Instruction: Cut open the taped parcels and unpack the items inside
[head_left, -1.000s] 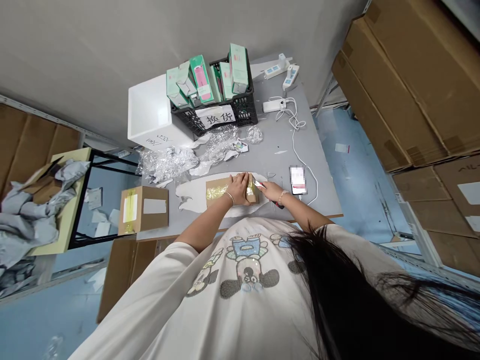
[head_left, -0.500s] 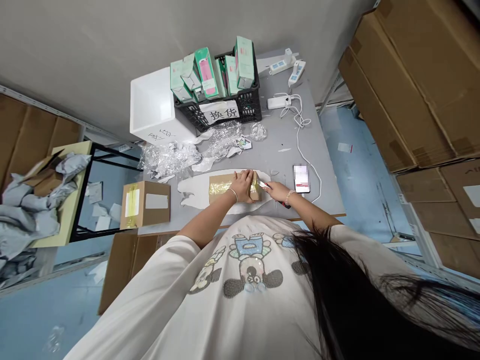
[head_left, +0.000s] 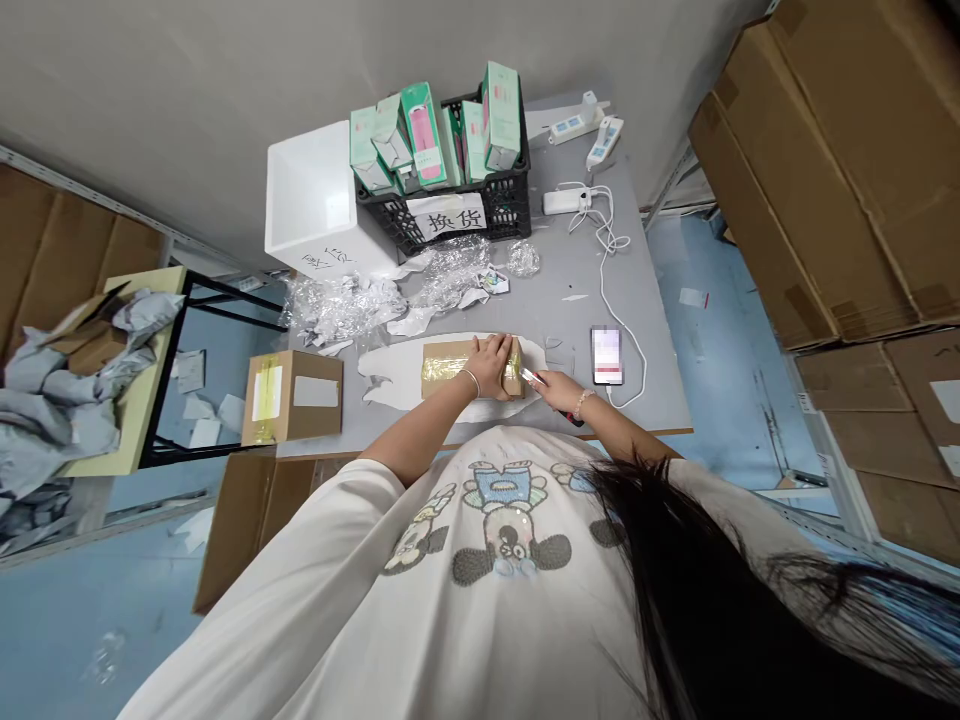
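Left hand (head_left: 491,366) spread open, palm down on a tape-wrapped cardboard box (head_left: 457,366), mid-frame on a white sheet (head_left: 397,375) atop a gray table (head_left: 570,300). Right hand (head_left: 559,390) curled closed around a utility knife (head_left: 531,376), blade at the box's taped right end.

Bright, diffuse light is falling evenly across the tabletop (head_left: 592,290), and shadows are staying soft, w/ only a faint dark band forming under the right hand (head_left: 559,392). Packing tape (head_left: 457,368) and bubble wrap (head_left: 341,310) are throwing small specular glints, and the blade of the utility knife (head_left: 529,376) is catching a bright spot. Wide-angle optics are bending the metal shelf rail (head_left: 831,450) toward the FOV edge. Loose hair (head_left: 675,590) close to the lens is going soft, and the phone screen (head_left: 607,356) is showing a pixelated blur.
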